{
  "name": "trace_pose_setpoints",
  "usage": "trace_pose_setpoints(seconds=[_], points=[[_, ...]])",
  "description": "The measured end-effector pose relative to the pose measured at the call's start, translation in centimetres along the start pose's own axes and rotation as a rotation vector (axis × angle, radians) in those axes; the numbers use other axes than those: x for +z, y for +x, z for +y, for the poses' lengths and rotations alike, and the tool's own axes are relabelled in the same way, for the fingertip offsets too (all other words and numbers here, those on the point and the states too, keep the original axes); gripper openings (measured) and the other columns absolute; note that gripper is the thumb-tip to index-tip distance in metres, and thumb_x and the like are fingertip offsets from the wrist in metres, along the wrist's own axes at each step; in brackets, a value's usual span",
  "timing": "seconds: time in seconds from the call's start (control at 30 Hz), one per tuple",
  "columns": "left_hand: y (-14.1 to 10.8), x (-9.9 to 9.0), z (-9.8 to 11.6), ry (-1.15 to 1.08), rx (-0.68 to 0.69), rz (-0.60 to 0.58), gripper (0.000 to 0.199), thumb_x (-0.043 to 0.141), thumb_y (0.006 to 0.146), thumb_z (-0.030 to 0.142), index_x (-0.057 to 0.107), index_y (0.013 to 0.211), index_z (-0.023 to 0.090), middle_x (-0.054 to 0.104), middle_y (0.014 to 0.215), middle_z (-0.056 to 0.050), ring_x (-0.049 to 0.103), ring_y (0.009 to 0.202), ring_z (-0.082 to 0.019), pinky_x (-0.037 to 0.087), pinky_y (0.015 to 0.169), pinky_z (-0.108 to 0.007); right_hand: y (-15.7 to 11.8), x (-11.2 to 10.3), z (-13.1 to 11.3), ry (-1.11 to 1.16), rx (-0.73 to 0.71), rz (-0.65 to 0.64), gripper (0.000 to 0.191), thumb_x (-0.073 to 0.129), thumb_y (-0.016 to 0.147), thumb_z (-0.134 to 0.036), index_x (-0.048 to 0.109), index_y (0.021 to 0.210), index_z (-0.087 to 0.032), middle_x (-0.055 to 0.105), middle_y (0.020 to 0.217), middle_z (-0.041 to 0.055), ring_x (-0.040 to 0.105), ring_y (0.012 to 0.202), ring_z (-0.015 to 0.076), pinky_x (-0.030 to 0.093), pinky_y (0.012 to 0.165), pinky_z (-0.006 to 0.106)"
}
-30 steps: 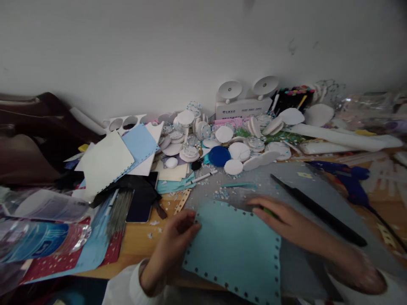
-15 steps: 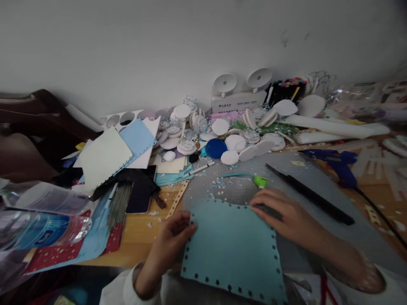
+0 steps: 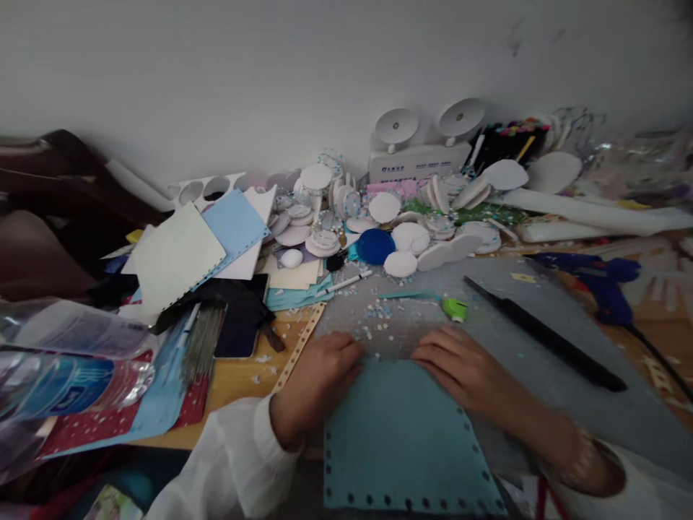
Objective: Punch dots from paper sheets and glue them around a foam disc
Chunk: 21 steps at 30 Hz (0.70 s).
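Observation:
A teal sheet with small dark flower-shaped holes along its side and bottom edges spans the space between my hands. At its upper left corner, my left hand is closed, its fingers bent over the edge. My right hand grips the upper right corner, fingers pressed together on top; its thumb is hidden. Just beyond the sheet, tiny white and blue bits are scattered on a grey mat. A bright green plastic piece lies past my right fingers.
A long black-handled tool and a blue glue gun lie at the right. Piled white discs line the wall side. Plastic bottles, a phone and a cream sheet occupy the left.
My left hand has moved up and right to the sheet's upper left corner. My right hand's dark object no longer shows. The view has shifted slightly left.

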State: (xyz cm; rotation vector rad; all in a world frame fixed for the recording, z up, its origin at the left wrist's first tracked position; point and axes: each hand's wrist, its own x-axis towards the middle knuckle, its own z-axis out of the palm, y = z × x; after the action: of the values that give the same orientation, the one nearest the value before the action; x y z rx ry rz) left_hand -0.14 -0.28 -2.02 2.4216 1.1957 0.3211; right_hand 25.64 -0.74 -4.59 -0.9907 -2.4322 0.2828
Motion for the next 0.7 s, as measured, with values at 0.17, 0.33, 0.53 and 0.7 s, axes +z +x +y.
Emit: trace_pose_setpoints(seconds=[0.17,0.33,0.53,0.7], points=[[0.5,0.4,-0.2,0.092,0.076,-0.034,0.020,0.045,0.095,0.017,0.064,0.090,0.018,0.062,0.087,-0.004,0.056,0.083,-0.018,0.045,0.072,-0.030,-0.4,0.7,-0.3,-0.114,0.035,0.016,0.020,0.047,0.094,-0.020,0.066,0.095,-0.017,0.067,0.090,0.0080,0.058,0.084,0.0212,0.046,0.078,0.039],[0.2,0.8,-0.4,0.132,0.215,0.000,0.024,0.041,0.098,0.022,0.064,0.100,0.016,0.063,0.091,-0.006,0.055,0.085,-0.020,0.047,0.074,-0.033,0.0,1.7,-1.2,-0.173,-0.006,-0.015,0.028,0.041,0.095,-0.016,0.064,0.110,-0.011,0.067,0.095,0.0114,0.056,0.087,0.0239,0.045,0.076,0.040],[-1.1,1.8,-0.3,0.160,0.266,0.152,0.036,0.029,0.100,0.023,0.061,0.110,0.012,0.067,0.097,-0.011,0.060,0.087,-0.021,0.051,0.074,-0.034,0.0,2.1,-1.9,-0.177,0.007,0.024,0.036,0.033,0.097,-0.013,0.067,0.105,-0.009,0.066,0.088,0.0119,0.054,0.079,0.0216,0.045,0.071,0.038],[-2.2,2.3,-0.2,0.133,0.240,0.227,0.033,0.034,0.099,0.019,0.057,0.122,0.014,0.070,0.106,-0.010,0.063,0.096,-0.021,0.052,0.082,-0.035,-0.6,1.9,-2.2,-0.195,0.020,0.054,0.036,0.033,0.097,-0.013,0.066,0.109,-0.008,0.067,0.089,0.0122,0.055,0.081,0.0222,0.044,0.073,0.038]])
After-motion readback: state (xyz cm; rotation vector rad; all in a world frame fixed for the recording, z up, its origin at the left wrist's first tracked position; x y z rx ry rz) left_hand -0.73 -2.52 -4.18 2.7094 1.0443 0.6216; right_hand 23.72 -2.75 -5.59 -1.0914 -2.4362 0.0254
